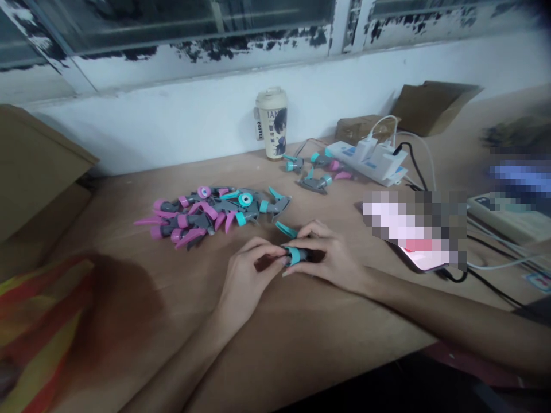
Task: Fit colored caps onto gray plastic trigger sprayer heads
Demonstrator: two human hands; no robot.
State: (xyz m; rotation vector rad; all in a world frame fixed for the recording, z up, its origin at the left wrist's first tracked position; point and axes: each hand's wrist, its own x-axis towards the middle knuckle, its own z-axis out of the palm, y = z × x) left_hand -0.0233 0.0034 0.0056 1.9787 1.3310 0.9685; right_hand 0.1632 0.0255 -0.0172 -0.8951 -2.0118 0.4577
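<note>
Between my hands, just above the table, is a grey trigger spray head (294, 256) with a teal collar and a teal trigger. My right hand (333, 255) grips its grey body, fingers curled around it. The thumb and fingertips of my left hand (252, 269) pinch at the collar's open end. What sits inside the collar is too small to make out. Just beyond my hands lies a pile of similar spray heads (206, 215), grey with pink or teal parts. A few more spray heads (316, 182) rest farther back, near the power strip.
A lidded coffee cup (274, 123) stands against the wall. To its right are a white power strip (365, 160) with plugs and cables, and cardboard (433, 106). A lit phone (413, 241) lies right of my hands. Left are a cardboard box (38, 172) and a red-yellow bag (43, 321).
</note>
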